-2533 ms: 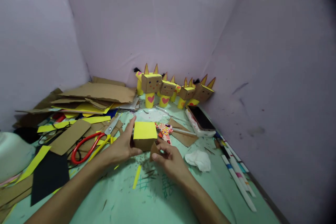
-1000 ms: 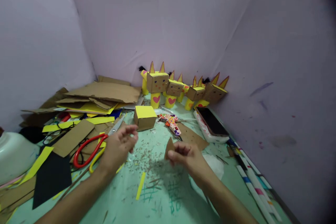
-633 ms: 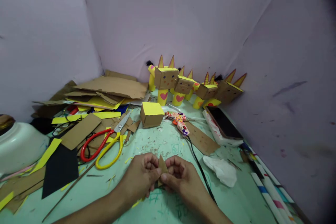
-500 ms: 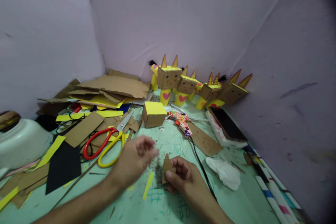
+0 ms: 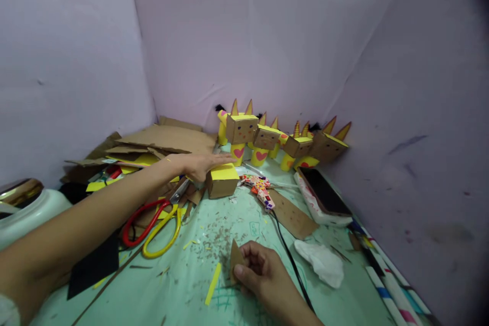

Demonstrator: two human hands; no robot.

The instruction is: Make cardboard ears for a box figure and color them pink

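Observation:
My left hand [image 5: 197,165] is stretched far forward with its fingers extended flat, over the back edge of a small cardboard box [image 5: 222,187] with a yellow top. Whether the fingers touch the box I cannot tell. Close to me, my right hand [image 5: 263,270] pinches a small pointed cardboard piece [image 5: 235,259] between thumb and fingers, its tip upward. A thin yellow paper strip [image 5: 213,283] lies just left of that piece. Beyond the box stands a row of cardboard-headed, horned figures [image 5: 242,130] with yellow bodies.
Scissors [image 5: 168,234] with red and yellow handles lie under my left forearm. A flowery glue gun [image 5: 262,189] with a black cord is right of the box. Farther right are a phone [image 5: 324,191] and crumpled tissue [image 5: 321,263]. Stacked cardboard [image 5: 168,138] fills the back left.
My left hand has moved forward from near my right hand to the yellow-topped box. My right hand keeps hold of the cardboard piece. The view has tilted slightly upward.

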